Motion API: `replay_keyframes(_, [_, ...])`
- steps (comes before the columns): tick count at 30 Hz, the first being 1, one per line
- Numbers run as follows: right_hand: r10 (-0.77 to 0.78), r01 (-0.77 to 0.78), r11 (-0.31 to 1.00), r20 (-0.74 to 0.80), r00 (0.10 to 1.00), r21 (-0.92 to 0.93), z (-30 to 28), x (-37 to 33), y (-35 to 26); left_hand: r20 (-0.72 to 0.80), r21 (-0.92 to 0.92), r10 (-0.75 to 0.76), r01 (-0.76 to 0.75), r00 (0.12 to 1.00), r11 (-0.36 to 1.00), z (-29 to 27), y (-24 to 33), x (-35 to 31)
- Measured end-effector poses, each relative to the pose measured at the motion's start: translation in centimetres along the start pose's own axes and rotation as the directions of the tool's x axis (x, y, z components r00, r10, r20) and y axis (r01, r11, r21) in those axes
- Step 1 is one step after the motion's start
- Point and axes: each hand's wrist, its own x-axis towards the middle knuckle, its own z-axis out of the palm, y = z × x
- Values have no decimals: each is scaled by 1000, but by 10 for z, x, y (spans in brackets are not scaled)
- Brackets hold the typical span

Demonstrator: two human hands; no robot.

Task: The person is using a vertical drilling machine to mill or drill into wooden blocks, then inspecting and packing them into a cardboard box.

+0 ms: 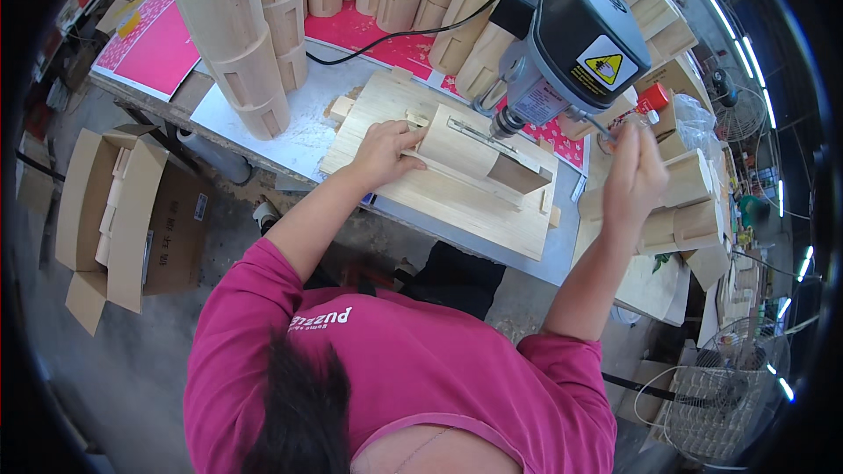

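Wood lies in hand here: a slotted wooden cylinder (455, 151) rests on its side upon a pale board (457, 211), about midway along the near edge of the tabletop (294, 154). The person's left hand (386, 154) is at the cylinder's left end, fingers and thumb against it (whether they grip it or only steady it, one cannot tell). The right hand (636, 174) is closed around the lever (587, 116) of a dark drill press (571, 44). Its metal chuck (507, 123) hangs close by the cylinder's slot; whether the bit touches the wood cannot be made out. A narrow metal strip (479, 133) shows along the slot.

Toward the far left corner of the tabletop lie pink sheets (158, 61), with stacked cylinders (230, 44) standing upright beside them. More cylinders line the far edge, and a black cable (386, 37) runs in front of them to the drill press. By the right edge are further wooden pieces (676, 202), a red-topped container (652, 98) and a clear plastic bag (694, 118). On the floor, off the left end, a cardboard box (176, 237) stands with its flaps open.
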Motion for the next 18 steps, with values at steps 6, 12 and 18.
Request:
replay_keyframes(6, [82, -58, 974, -99, 992, 219, 36, -63, 7, 16, -7, -7, 8, 1000, 1000, -1, 1, 2])
replay_keyframes(12, [72, -30, 953, -127, 989, 302, 81, -101, 36, 13, -8, -7, 7, 1000, 1000, -1, 3, 3])
replay_keyframes(18, [-87, 138, 964, -223, 971, 225, 58, -76, 32, 19, 32, -2, 1, 1000, 1000, 3, 2, 4])
